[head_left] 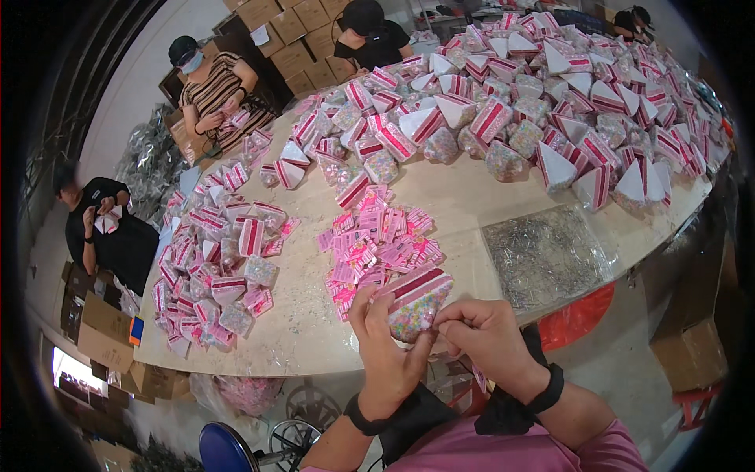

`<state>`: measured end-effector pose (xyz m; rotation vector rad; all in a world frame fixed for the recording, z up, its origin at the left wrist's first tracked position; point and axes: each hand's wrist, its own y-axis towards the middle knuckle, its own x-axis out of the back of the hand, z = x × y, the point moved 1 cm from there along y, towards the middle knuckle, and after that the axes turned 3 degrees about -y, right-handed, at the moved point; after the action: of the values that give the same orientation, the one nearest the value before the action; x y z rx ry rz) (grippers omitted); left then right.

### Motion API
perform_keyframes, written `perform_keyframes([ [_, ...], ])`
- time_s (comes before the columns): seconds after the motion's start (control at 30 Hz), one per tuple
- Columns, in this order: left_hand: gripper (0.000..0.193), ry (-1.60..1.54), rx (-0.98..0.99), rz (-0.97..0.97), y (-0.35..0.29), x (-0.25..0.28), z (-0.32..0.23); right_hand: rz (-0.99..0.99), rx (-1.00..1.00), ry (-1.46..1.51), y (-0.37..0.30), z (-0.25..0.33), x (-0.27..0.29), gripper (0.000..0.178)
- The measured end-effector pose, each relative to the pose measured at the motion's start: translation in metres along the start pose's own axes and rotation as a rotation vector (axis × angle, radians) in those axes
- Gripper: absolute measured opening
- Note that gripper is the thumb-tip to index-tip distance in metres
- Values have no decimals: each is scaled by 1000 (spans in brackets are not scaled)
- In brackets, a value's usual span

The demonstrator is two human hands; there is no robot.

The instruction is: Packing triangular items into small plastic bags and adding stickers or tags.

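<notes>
1. Table, pale and wide, fills the middle of the head view; at its near edge a cake-shaped wedge, striped white and dark pink above a bead-like pastel side, is in 2 bare hands, just in front of a spread of loose pink cards.
2. Grip: the left hand grasps the wedge from its left side, fingers behind and thumb at the near end; the right hand has thumb and forefinger pinched together at the wedge's right edge; whether something thin sits between them, I cannot tell.
3. Progress, as a judgement: the wedge in hand seems unfinished, since both hands are busy on it and no card shows clearly there; the left-hand pile of similar wedges, with pink cards among them, looks like the done share; the far larger right-hand heap, showing hardly any cards, looks like what is left.
4. Nearby: a patch of thin shiny slivers lies right of the cards; 4 other people are around the table, 1 in a striped top.
5. Writing: the cards carry print too small to make out; a white sheet on stacked cartons is equally unreadable.
</notes>
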<state>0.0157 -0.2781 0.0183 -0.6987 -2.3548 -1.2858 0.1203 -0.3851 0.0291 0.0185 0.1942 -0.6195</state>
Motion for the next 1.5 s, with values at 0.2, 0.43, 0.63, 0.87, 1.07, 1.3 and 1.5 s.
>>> perform_keyframes([
  [0.2, 78, 38, -54, -17, -3, -5, 3, -52, 95, -135, 1, -7, 2, 10],
  [0.43, 75, 187, -86, 33, -1, -1, 0, -104, 220, -328, 6, -13, -3, 8],
  [0.63, 67, -24, -46, 30, -5, -1, 7, 12, -79, 24, 1, 5, -6, 20],
  [0.87, 60, -39, 185, 15, 12, 30, 45, 194, 155, -319, 12, 5, -6, 17],
  [1.07, 69, 650, 26, -441, 94, 159, 152, 230, 44, -300, -10, 16, 23, 14],
  [1.3, 65, 116, 275, 307, 40, 82, 130, -82, 272, -617, -18, 24, 84, 8],
  [1.5, 68, 127, 182, 429, 26, 21, 106, -12, 375, -1183, 16, 34, 142, 17],
])
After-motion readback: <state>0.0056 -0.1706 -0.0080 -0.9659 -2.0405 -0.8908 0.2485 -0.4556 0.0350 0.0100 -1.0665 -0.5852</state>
